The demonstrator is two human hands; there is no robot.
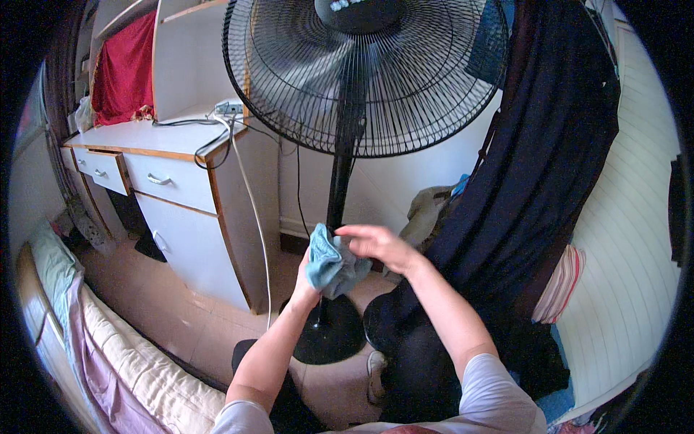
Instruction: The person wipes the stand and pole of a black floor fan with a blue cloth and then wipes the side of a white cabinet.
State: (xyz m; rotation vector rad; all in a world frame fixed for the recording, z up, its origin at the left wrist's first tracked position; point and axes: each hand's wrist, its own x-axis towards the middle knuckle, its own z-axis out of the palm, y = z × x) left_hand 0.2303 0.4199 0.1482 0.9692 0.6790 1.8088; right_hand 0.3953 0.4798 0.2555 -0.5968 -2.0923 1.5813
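Observation:
A light blue cloth [329, 266] is bunched up in front of the black pole [337, 192] of a standing fan. My left hand [306, 286] grips the cloth from below, mostly hidden behind it. My right hand [379, 244] lies on the cloth's upper right side, fingers stretched toward the pole. The fan's round wire cage [361, 79] fills the top middle of the view, and its round black base [329, 334] rests on the tiled floor below my hands.
A white desk with drawers [173, 181] stands at the left, with cables [217, 141] on top. Dark clothes [535, 188] hang at the right. A bed with pale bedding [123, 354] lies at the lower left. A red cloth [124, 69] hangs in the shelf.

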